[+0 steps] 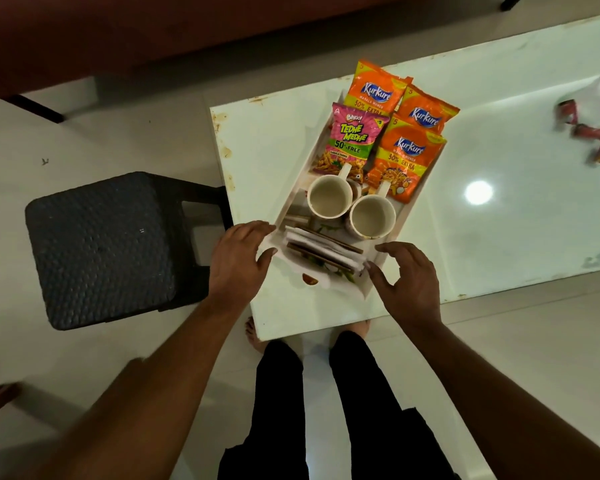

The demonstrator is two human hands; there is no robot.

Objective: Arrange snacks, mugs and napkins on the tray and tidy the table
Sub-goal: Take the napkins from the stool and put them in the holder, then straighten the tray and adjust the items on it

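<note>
A white tray (pixel 413 209) lies on the white table (pixel 499 237). At its far end lie three orange Kurkure packets (pixel 407 157) and a pink Bingo packet (pixel 352 140). Two empty white mugs (pixel 329 197) (pixel 373 216) stand side by side in the middle. A stack of white napkins with brown edges (pixel 326 251) rests at the near end. My left hand (pixel 239 258) hovers at the tray's near left corner, fingers apart. My right hand (pixel 409 282) hovers at the near right corner, fingers spread beside the napkins. Neither hand holds anything.
Crumpled red and brown wrappers (pixel 584 129) lie on the table's far right. A dark woven stool (pixel 108 247) stands left of the table. My legs and bare feet are at the table's near edge. A dark sofa spans the top.
</note>
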